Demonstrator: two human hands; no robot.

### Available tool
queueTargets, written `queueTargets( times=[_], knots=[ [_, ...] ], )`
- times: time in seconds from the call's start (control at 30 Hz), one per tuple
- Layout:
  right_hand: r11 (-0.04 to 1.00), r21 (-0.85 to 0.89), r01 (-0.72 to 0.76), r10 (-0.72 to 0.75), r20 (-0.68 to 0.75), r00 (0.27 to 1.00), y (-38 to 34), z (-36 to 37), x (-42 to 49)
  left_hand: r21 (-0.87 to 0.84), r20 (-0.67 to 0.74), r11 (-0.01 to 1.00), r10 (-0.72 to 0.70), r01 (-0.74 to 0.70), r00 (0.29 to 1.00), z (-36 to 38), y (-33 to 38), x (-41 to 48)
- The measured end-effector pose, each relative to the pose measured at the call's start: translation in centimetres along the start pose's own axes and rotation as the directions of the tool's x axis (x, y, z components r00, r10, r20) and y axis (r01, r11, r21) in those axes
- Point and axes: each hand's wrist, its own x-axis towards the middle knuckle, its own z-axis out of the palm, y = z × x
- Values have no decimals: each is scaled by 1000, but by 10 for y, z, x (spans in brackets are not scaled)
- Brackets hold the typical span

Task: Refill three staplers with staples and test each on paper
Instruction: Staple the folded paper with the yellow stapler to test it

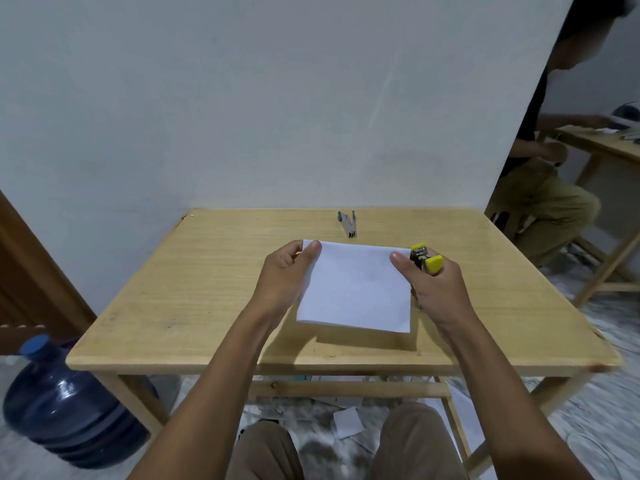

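A folded white paper (pixel 356 289) is held above the wooden table (pixel 194 306). My left hand (pixel 287 275) pinches its top left corner, thumb on top. My right hand (pixel 433 285) holds a yellow stapler (pixel 426 258) and presses its thumb on the paper's right edge; the stapler's jaw sits at the paper's top right corner. A teal and metal stapler (pixel 348 224) lies open near the table's far edge. No other stapler or staple box is visible.
A blue water jug (pixel 65 403) lies on the floor at the left of the table. Paper scraps (pixel 348 422) litter the floor under it. Another person (pixel 540 174) sits at a second table (pixel 602 143) at the right.
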Motion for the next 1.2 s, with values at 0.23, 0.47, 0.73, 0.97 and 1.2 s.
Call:
queueTargets(
  times=[0.23,0.47,0.73,0.97,1.2],
  knots=[
    [997,35,-75,79,-167,983,4,10,-3,-12,83,996,-82,84,993,6,-9,-6],
    [996,44,-79,82,-89,993,3,4,-2,21,4,998,-56,56,998,5,-6,-4],
    [998,26,-61,67,-303,951,4,9,-2,-9,107,991,-129,131,986,7,-1,-5],
    [996,1,-92,86,-346,934,9,10,0,26,95,994,-110,108,989,6,-13,-9],
    [880,-472,55,-180,-226,957,-10,-5,12,233,96,972,-2,-21,995,2,-8,-9]
  ],
)
